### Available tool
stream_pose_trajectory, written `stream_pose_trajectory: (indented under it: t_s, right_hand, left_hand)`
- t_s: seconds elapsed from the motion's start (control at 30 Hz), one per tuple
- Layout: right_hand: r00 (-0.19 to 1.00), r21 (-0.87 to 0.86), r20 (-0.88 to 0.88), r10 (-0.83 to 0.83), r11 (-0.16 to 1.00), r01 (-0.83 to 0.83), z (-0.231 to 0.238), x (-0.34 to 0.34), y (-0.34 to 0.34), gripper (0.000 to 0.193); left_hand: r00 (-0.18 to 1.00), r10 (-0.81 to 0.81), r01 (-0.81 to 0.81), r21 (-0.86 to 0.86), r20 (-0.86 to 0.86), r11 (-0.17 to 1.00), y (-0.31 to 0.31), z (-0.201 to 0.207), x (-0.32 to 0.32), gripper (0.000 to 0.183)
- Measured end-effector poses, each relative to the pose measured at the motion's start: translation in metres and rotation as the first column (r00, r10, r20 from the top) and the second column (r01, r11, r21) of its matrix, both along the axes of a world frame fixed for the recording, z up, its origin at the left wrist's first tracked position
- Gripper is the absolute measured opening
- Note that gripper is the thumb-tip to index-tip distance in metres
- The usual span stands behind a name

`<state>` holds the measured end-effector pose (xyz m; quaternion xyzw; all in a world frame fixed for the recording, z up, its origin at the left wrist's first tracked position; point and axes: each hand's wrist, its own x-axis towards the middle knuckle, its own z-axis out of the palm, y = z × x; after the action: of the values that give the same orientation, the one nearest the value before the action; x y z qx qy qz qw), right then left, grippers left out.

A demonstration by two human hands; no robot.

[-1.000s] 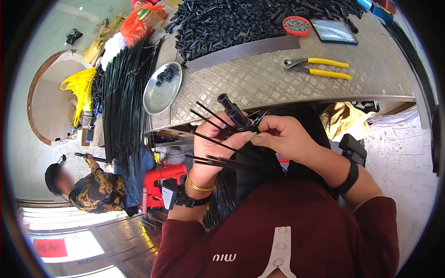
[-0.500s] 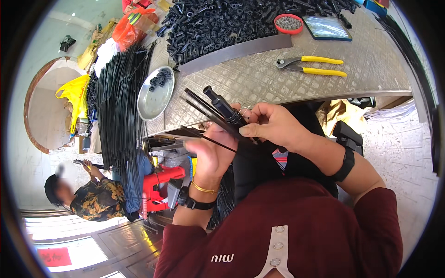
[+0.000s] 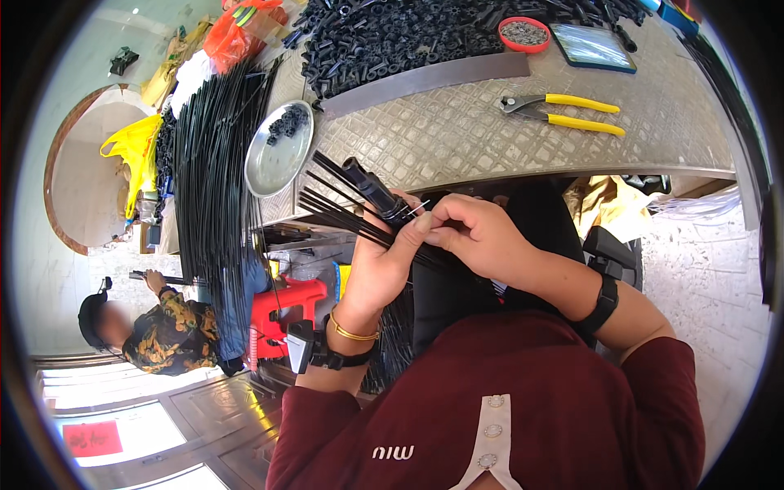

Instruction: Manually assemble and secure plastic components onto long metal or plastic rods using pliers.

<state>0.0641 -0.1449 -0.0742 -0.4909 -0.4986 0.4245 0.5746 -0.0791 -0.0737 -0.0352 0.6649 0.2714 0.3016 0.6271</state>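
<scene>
My left hand [image 3: 382, 268] is closed around a bundle of thin black rods [image 3: 339, 214] that look like umbrella ribs, and around a black tubular plastic fitting [image 3: 372, 189]. The rods fan out to the upper left beside the fitting. At the fitting's lower end, a thin pale wire [image 3: 419, 206] sticks out. My right hand [image 3: 483, 238] pinches there with thumb and forefinger, against my left thumb. Whether its fingertips hold the wire or a rod end is partly hidden. Both hands are above my lap, just off the table's near edge.
The patterned table [image 3: 441, 135] bears yellow-handled pliers [image 3: 563, 112], a heap of black plastic fittings [image 3: 400, 45], a red dish of small metal bits [image 3: 524, 34], and a metal bowl [image 3: 278, 163]. Long black rods [image 3: 216, 171] hang at the left. Beyond a red stool [image 3: 286, 310], another person [image 3: 167, 331] handles rods.
My left thumb has come down from an outstretched pose onto the fitting's lower end. The rods have gathered closer together. My right hand stays close by, its fingers now at the wire.
</scene>
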Motion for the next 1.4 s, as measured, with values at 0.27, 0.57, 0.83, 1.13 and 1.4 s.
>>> stream_pose_trajectory:
  t_s: [0.27,0.57,0.83,1.13,1.4]
  right_hand:
    - [0.958,-0.178,-0.249,0.139,0.966,-0.186,-0.003,0.01,0.007,0.017]
    - [0.986,0.062,0.119,0.115,0.991,-0.123,0.037,0.032,-0.006,0.04]
    - [0.724,0.478,0.643,-0.248,0.869,-0.126,0.055,0.042,0.005,0.026]
    - [0.751,0.442,0.584,-0.307,0.897,0.023,0.056,0.035,0.001,0.011]
    - [0.566,0.525,0.722,-0.397,0.848,-0.076,0.064,0.039,-0.004,0.014]
  left_hand:
    - [0.998,0.052,-0.05,0.071,-0.022,0.996,-0.005,-0.003,0.0,0.02]
    - [0.976,0.096,-0.107,0.047,0.194,0.993,-0.006,0.005,0.009,0.014]
    - [0.988,0.004,-0.023,0.121,0.156,0.992,-0.004,-0.002,0.009,0.019]
    - [0.988,-0.012,0.015,-0.015,0.157,1.0,-0.003,0.001,0.021,0.014]
    - [0.992,-0.027,0.017,0.084,0.12,0.996,0.004,-0.002,0.026,0.007]
